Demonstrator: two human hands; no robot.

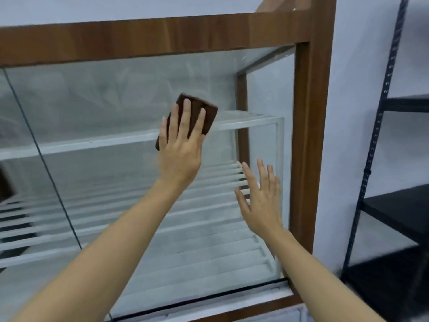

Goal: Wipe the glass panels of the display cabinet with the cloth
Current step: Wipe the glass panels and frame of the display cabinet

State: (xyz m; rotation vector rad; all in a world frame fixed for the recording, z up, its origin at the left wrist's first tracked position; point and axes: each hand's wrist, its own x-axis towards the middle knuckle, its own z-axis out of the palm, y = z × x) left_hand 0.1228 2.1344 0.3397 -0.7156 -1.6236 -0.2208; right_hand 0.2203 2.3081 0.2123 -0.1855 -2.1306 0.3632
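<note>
Progress: wiping seemed under way on the right panel (pixel 116 101); hazy streaks showed on its upper part, so much was probably left, including the glass left of the seam (pixel 46 168).
Cloth (pixel 199 112): brown, folded, flat on the glass near the panel's middle, under the fingers.
Left hand (pixel 180 154): fingers straight, pressing the cloth to the glass.
Right hand (pixel 262 201): released, fingers spread, holding nothing, low beside the frame (pixel 308 135); if it touched the glass, I could not tell.
Cabinet (pixel 162 36): held only white shelves (pixel 92 142); no goods were seen.

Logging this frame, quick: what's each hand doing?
Left hand: open, flat fingers pressing the cloth against the glass.
Right hand: open, holding nothing.
</note>
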